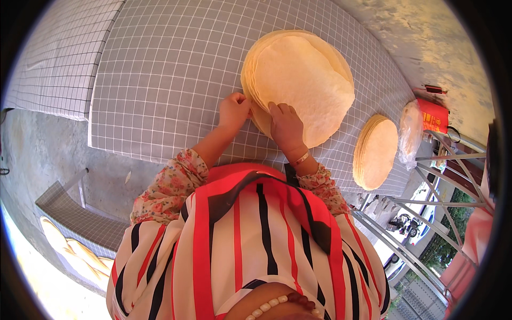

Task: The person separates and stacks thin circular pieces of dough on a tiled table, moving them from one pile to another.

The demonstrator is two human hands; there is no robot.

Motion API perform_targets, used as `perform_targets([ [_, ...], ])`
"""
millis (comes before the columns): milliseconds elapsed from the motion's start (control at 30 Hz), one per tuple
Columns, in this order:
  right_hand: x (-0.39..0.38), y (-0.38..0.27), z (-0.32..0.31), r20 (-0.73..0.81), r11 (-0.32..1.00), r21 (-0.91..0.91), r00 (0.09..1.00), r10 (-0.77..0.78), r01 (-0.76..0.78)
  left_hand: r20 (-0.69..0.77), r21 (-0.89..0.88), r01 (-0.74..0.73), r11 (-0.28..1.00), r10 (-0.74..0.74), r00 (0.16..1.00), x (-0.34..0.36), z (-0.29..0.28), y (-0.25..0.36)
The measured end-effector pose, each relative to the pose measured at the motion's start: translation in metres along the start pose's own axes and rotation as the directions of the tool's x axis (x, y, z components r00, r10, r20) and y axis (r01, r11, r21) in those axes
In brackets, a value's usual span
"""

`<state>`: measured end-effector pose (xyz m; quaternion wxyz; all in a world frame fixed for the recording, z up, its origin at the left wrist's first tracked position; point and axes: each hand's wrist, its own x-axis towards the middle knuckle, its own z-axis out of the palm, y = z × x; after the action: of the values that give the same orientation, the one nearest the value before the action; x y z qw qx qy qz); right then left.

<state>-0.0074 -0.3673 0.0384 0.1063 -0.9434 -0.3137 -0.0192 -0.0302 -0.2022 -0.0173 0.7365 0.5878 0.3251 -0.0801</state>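
Flatbread stack [306, 85]: flat, long axis unclear
Left hand [234, 111]: pinching near-left rim
Right hand [287, 128]: curled atop, pinch unclear
Smaller stack [376, 153]: right

Over there, grey checked cloth [160, 64] covers the desk [176, 114]. A broad stack of thin round sheets [309, 80] lies toward its near edge; a smaller stack [376, 152] sits toward the right end, beside a clear plastic bag [410, 133].

Bright daylight glares at lower left, and the dark-rimmed view bends outward.
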Motion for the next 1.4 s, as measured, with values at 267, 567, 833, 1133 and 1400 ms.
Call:
perform_targets([
  [267, -0.008, -0.011, -0.002, 0.025, 0.988, 0.144, 0.998, 0.057, -0.060, 0.084, -0.191, 0.122, 0.974, -0.108, 0.991, -0.008, 0.017, 0.016],
  [567, 0.034, 0.114, -0.111, 0.037, 0.823, 0.434, 0.920, 0.391, -0.367, -0.057, 0.074, -0.062, 0.995, 0.066, 0.996, -0.024, 0.010, 0.002],
  [833, 0.056, 0.073, -0.212, -0.307, 0.976, -0.212, 0.945, -0.113, 0.048, -0.184, 0.003, -0.077, 0.997, 0.077, 0.980, -0.011, 0.011, -0.016],
  [1133, 0.021, 0.128, -0.051, 0.105, 0.922, 0.340, 0.982, 0.157, -0.184, 0.002, 0.010, 0.105, 0.994, -0.106, 0.994, 0.009, 0.001, 0.001],
  [1400, 0.099, 0.249, -0.351, -0.243, 0.888, 0.287, 0.869, 0.430, -0.360, 0.163, 0.398, -0.213, 0.892, 0.160, 0.974, 0.008, 0.021, 0.004],
])
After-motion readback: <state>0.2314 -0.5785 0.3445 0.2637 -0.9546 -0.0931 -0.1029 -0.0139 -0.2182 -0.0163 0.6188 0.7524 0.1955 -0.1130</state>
